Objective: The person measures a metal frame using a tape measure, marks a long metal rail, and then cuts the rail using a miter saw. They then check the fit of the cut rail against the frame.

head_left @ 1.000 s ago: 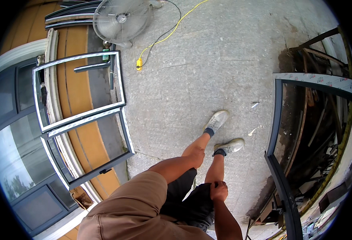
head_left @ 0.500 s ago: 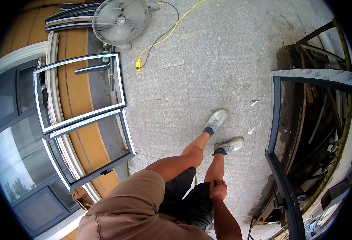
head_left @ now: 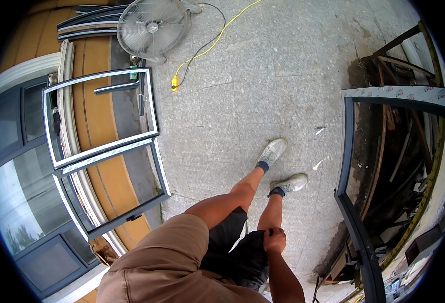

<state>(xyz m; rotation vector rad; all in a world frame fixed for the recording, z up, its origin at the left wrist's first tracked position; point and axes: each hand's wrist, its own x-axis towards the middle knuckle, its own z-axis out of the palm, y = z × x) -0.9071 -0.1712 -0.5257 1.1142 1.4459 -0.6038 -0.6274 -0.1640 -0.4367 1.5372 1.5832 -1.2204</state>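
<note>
At the lower centre, my right hand point(head_left: 274, 240) is closed at the hem of my black shorts point(head_left: 248, 252), its curled fingers against the dark cloth by the knee. Any smaller thing inside those fingers would be hidden. My left arm point(head_left: 215, 205) reaches forward from a brown short sleeve point(head_left: 146, 252) toward the left knee. Beyond the elbow it is lost from sight, and the left hand does not show. Both feet, in pale shoes point(head_left: 273, 151), rest on grey stone paving point(head_left: 222, 116).
Two window frames point(head_left: 101, 146) lean at the left beside a glazed window point(head_left: 25, 197). A dark frame point(head_left: 345, 146) stands at the right before a rusty rack point(head_left: 404, 65). A grey fan point(head_left: 153, 28) and a yellow cord point(head_left: 210, 48) with a socket are farther off.
My left arm and knee have shifted very slightly. The right hand keeps its place at the shorts, and the surroundings look the same.
</note>
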